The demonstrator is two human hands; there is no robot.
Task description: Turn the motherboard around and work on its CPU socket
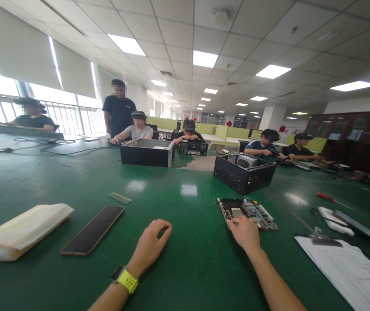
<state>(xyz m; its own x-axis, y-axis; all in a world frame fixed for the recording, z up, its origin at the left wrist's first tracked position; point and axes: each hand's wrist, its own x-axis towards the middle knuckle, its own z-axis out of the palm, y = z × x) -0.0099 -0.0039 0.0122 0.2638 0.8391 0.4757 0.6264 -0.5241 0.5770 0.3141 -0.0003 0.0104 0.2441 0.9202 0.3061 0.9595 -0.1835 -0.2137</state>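
My right hand (246, 233) is at the near left edge of a motherboard (259, 215), thumb and fingers closed on its rim; the fingertips are partly hidden. Chips, slots and a silver processor socket show on the board, which lies on or just above the green table. To the left, my left hand (152, 242) hangs low over the tabletop, fingers loosely bent, thumb apart, nothing visible in it. A yellow-green strapped watch (127, 281) is on that wrist. Nearest to this hand lies a dark phone (93, 230), with a thin greenish strip (119, 198) beyond it.
An open black computer case (245, 175) stands behind the motherboard; another case (146, 156) is farther left. On the right are a red screwdriver (329, 198), a white device (334, 220) and a clipboard (347, 268). A paper-wrapped block (26, 229) lies left. Several people sit around the table.
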